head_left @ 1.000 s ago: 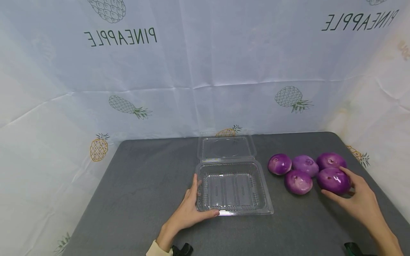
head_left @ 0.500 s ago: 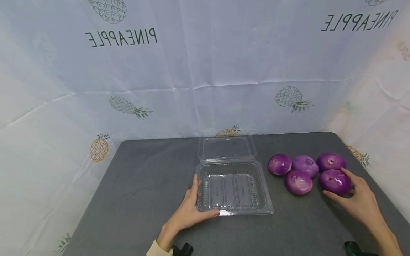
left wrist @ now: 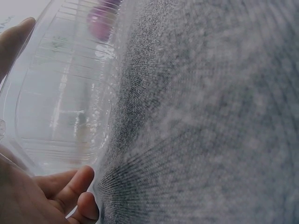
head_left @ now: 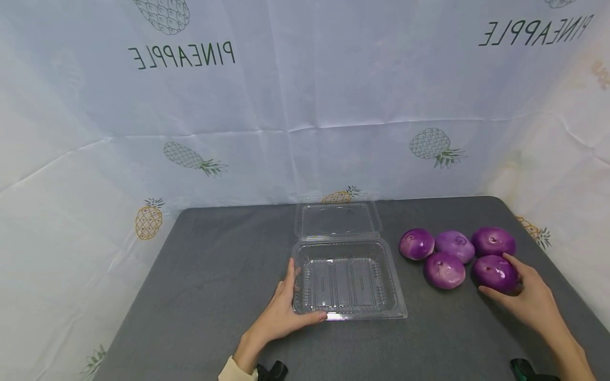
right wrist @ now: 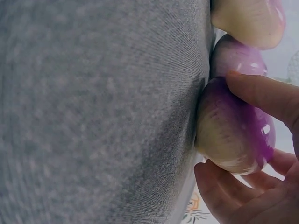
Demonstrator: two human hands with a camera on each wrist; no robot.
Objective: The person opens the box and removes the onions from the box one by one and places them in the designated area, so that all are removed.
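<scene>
In the head view my left hand holds a clear plastic container at its front left corner. Its thumb lies on the front rim and its fingers are along the left side. The left wrist view has the container's wall between the thumb and bent fingers. At the right, my right hand grips a shiny purple onion, thumb on the near side and fingers round the far right. Close up in the right wrist view, that onion has a pale base and rests on the table.
Several other purple onions sit close together beside the held one, right of the container. The container's lid lies open behind it. A grey table fills the foreground, with a pineapple-print cloth behind it and at both sides.
My right hand and the gripped onion have shifted slightly to the left and towards me. The left hand and container stay where they were.
</scene>
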